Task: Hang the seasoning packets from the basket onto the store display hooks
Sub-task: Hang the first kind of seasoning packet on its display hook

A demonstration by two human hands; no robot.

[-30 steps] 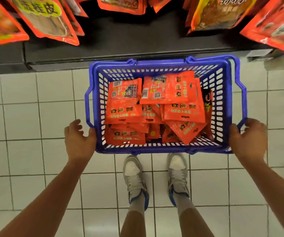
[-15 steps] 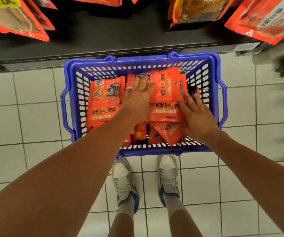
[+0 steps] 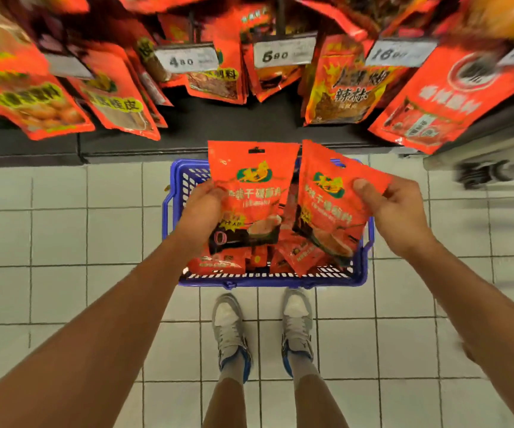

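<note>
Left hand [image 3: 201, 208]: grip pinches one seasoning packet [image 3: 251, 193], lifted above the basket [image 3: 268, 281].
Right hand [image 3: 399, 211]: grip clamps a second packet [image 3: 331, 205].
Risk: the small hang holes could miss the crowded display hooks; a packet drops.

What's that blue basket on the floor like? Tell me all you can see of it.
The blue basket looks like plastic, with walls of open lattice slots and a handle folded down along its side. It sits on the white tiled floor before the dark shelf base, just ahead of the person's shoes. Orange-red seasoning packets lie heaped inside. Neither hand touches it.
</note>
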